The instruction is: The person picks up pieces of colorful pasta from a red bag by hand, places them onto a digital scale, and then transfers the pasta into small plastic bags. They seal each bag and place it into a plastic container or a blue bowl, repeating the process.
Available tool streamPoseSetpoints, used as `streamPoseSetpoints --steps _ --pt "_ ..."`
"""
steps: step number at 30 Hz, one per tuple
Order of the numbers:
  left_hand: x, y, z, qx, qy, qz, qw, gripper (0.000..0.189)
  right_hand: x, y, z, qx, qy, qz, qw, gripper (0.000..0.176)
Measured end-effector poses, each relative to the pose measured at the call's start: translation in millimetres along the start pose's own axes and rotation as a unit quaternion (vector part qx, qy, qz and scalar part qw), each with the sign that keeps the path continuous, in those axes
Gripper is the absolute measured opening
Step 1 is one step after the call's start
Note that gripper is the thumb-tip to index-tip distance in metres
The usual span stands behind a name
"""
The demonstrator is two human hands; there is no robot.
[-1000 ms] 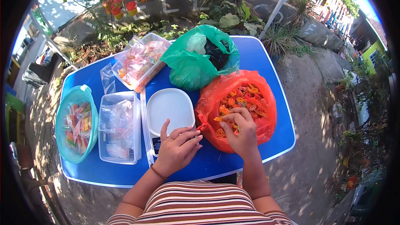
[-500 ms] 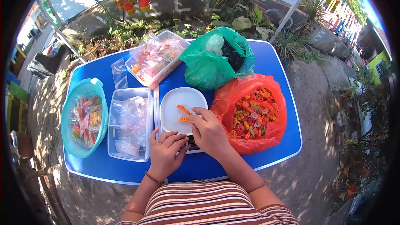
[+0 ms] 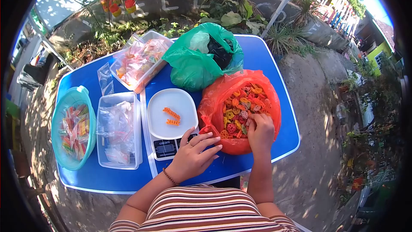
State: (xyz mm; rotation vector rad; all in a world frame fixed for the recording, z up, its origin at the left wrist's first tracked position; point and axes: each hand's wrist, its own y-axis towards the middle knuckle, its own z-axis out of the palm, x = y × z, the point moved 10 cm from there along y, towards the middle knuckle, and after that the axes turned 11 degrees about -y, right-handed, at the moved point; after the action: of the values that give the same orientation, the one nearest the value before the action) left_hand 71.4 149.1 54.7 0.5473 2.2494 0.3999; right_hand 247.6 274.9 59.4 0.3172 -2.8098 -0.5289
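My right hand [image 3: 261, 131] reaches into the red plastic bag [image 3: 210, 99], its fingers drawn together among the colourful wheel-shaped snack pieces [image 3: 231, 114]. What sits between those fingertips is hidden. Beside the front right corner of a kitchen scale [image 3: 165, 149], my left hand [image 3: 195, 154] is open, fingers spread and holding nothing. A bracelet circles its wrist. On the scale rests a white square plate [image 3: 156, 120] bearing orange ladder-like snack pieces [image 3: 173, 122].
Left of the scale stands a clear tub [image 3: 138, 146] of small plastic bags, then a turquoise basket [image 3: 92, 139] of packets. Farther back are another tub [image 3: 148, 79] of filled bags and a green plastic bag [image 3: 184, 68]. All stand on a blue table [image 3: 285, 122].
My right hand has moved from the orange pieces on the plate into the red bag. My left hand has shifted right, uncovering the scale's display. The view has shifted slightly.
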Motion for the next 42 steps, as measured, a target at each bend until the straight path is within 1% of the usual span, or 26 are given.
streamPoseSetpoints --steps 2,5,7,8,11,12,15,18,21,22,25,28,31,34,37,38,41,42 --pt "0.2 -0.2 0.5 -0.004 -0.006 -0.002 1.0 0.037 -2.4 0.0 -9.7 -0.034 -0.013 0.012 0.999 0.015" --pt "5.4 -6.0 -5.2 -0.012 -0.002 -0.019 1.0 0.035 -14.6 -2.4 -27.7 -0.099 0.079 0.039 0.991 0.012" --pt "11.2 -12.9 -11.2 -0.019 0.006 -0.034 0.999 0.032 -21.6 -4.4 -21.7 -0.074 0.225 0.093 0.967 0.011" --pt "14.7 -16.9 -14.2 -0.025 0.01 -0.041 0.999 0.031 -22.7 -6.0 -16.1 -0.061 0.297 0.118 0.946 0.01" --pt "20.2 -25.0 -24.7 -0.042 0.024 -0.059 0.997 0.025 8.8 -8.8 1.6 0.003 0.393 0.074 0.917 0.01" --pt "22.3 -28.3 -26.0 -0.045 0.026 -0.062 0.997 0.024 32.9 -7.1 -0.3 0.024 0.397 0.023 0.917 0.009" --pt "24.2 -36.1 -30.9 -0.053 0.038 -0.071 0.995 0.022 109.0 -9.1 -2.8 0.07 0.323 -0.173 0.928 0.016" --pt "24.8 -41.8 -36.5 -0.059 0.054 -0.083 0.993 0.021 156.1 -16.5 12.0 0.05 0.27 -0.249 0.929 0.016" --pt "25.2 -47.9 -44.7 -0.069 0.065 -0.093 0.991 0.021 179.2 -23.4 39.4 0.092 0.175 -0.271 0.942 0.015" --pt "25.8 -49.8 -47.9 -0.073 0.069 -0.097 0.99 0.021 182.6 -24.7 43.8 0.106 0.172 -0.271 0.941 0.013" --pt "27.9 -55.1 -53.7 -0.08 0.072 -0.105 0.989 0.021 186.2 -25.7 54.3 0.107 0.192 -0.247 0.944 0.015" --pt "31.5 -56.3 -53.8 -0.077 0.073 -0.111 0.988 0.02 184.6 -25.6 56.1 0.129 0.243 -0.217 0.937 0.015" --pt "33.3 -56.1 -52.5 -0.078 0.066 -0.111 0.989 0.02 173.8 -23.6 39.0 0.089 0.267 -0.223 0.933 0.015" --pt "32.6 -52.4 -49.0 -0.073 0.054 -0.109 0.99 0.024 151.7 -17.4 5.8 0.024 0.31 -0.202 0.929 0.014" --pt "30.9 -46.0 -39.9 -0.06 0.041 -0.096 0.993 0.026 121.9 -13.7 -17.4 -0.038 0.273 -0.178 0.945 0.014" --pt "27.7 -42.4 -36.9 -0.056 0.039 -0.084 0.994 0.027 110.5 -13.9 -14.8 -0.037 0.254 -0.162 0.953 0.016" --pt "16.8 -30.3 -23.0 -0.038 0.019 -0.047 0.998 0.03 90.3 -18.3 -9.7 0.015 0.204 -0.157 0.966 0.019" --pt "14.2 -27.0 -15.7 -0.028 0.004 -0.037 0.999 0.031 89.4 -22.0 -6.5 0.035 0.174 -0.168 0.97 0.022"
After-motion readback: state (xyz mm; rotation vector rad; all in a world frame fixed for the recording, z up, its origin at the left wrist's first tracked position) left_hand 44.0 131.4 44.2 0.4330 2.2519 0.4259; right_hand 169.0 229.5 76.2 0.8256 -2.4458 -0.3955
